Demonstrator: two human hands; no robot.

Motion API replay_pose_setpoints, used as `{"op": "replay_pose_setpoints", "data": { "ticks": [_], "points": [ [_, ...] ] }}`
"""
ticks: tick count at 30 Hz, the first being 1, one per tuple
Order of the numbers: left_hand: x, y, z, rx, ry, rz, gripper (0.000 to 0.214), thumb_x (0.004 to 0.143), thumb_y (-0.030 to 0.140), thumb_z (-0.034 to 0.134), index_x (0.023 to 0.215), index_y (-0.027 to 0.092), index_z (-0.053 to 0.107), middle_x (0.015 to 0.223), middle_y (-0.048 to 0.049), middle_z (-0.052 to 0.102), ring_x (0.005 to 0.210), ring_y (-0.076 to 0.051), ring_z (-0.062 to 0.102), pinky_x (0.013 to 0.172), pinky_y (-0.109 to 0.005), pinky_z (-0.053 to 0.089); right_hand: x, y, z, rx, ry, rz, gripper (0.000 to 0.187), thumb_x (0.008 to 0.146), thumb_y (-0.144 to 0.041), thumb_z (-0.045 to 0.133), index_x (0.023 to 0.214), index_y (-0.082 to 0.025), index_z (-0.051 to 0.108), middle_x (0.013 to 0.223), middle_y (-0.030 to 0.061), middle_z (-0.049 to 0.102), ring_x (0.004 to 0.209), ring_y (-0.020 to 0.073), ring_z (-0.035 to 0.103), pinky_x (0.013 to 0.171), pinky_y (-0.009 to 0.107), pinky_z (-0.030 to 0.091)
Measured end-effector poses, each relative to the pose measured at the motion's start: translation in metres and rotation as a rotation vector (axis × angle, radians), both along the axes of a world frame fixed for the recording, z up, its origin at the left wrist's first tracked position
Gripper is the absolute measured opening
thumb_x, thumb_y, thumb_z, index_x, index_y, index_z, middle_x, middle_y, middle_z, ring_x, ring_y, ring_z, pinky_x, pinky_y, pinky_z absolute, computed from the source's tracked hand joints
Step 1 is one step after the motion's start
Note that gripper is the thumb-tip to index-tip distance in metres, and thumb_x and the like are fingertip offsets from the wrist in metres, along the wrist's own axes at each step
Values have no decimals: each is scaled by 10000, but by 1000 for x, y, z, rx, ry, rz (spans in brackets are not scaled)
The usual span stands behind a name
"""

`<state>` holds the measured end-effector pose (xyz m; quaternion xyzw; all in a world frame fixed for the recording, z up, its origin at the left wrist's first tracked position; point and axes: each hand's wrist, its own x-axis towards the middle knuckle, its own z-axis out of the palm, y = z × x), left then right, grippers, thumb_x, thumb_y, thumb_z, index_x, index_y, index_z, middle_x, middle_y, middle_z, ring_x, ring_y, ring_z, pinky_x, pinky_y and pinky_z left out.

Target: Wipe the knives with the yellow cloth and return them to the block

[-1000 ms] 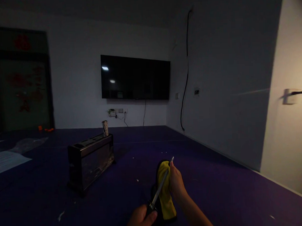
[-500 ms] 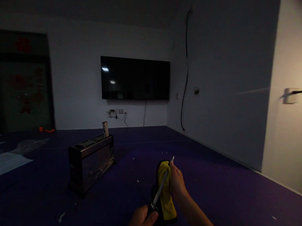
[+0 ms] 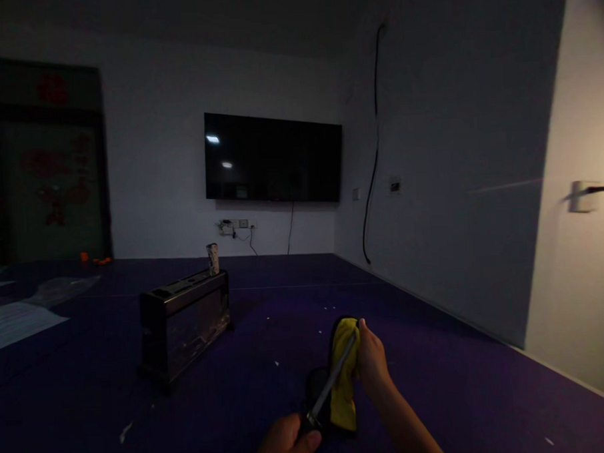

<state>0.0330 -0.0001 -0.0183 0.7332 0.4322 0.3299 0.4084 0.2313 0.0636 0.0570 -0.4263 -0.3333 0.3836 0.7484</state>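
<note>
My left hand (image 3: 287, 442) is closed round the black handle of a sharpening steel (image 3: 333, 379), low in the middle of the head view. Its slim grey rod slants up and to the right. My right hand (image 3: 372, 358) pinches a yellow cloth with a dark border (image 3: 344, 401) round the far end of the rod, so the tip is hidden. The rest of the cloth hangs down beside the rod. A dark rounded shape, too dim to name, lies behind the rod.
On the purple floor (image 3: 439, 394) to the left stands a black knife block with clear sides (image 3: 196, 324), one patterned handle (image 3: 213, 259) sticking up from it. Papers (image 3: 21, 324) and plastic wrap (image 3: 67, 290) lie farther left. White scraps dot the floor. A television (image 3: 273, 157) hangs on the wall.
Both the cloth and my right hand have moved slightly right. The rod's tip, which stuck out past my right fingers, is now covered. My left hand keeps its hold on the handle.
</note>
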Motion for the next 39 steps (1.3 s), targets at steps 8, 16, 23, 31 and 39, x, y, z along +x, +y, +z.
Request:
{"op": "replay_pose_setpoints", "data": {
  "ticks": [8,16,23,31,39],
  "points": [
    [0,4,5,-134,-158,-96,638,569,794,465,703,174,539,593,42,395,585,-99,374,532,-212,292,2,5,-6,-64,114,228,401,764,-568,487,668,-195,599,590,53,649,526,218,627,506,318,481],
    [-3,23,-3,-343,-185,-192,697,386,864,485,575,197,412,456,84,340,422,-41,281,434,-207,188,2,5,-10,-66,67,257,392,762,-559,497,674,-194,610,620,68,654,581,235,643,509,321,489],
    [1,15,2,-347,-158,-127,741,352,875,473,653,199,426,484,93,337,441,-46,262,447,-216,173,3,1,-9,31,-54,-28,362,646,-549,641,605,-199,558,489,-29,550,442,154,516,448,260,405],
    [-2,9,6,-304,-128,-112,738,373,875,461,667,198,430,512,77,353,463,-58,292,450,-217,185,11,-3,5,169,-315,-248,365,571,-526,690,631,-171,630,614,1,603,605,179,528,558,259,385],
    [-7,-2,16,-372,-285,-74,714,410,837,514,675,177,452,500,81,396,446,-40,344,450,-203,234,2,-10,8,150,-373,-311,411,683,-566,593,536,-186,533,483,-47,442,490,123,397,456,229,289]
  ]
}}
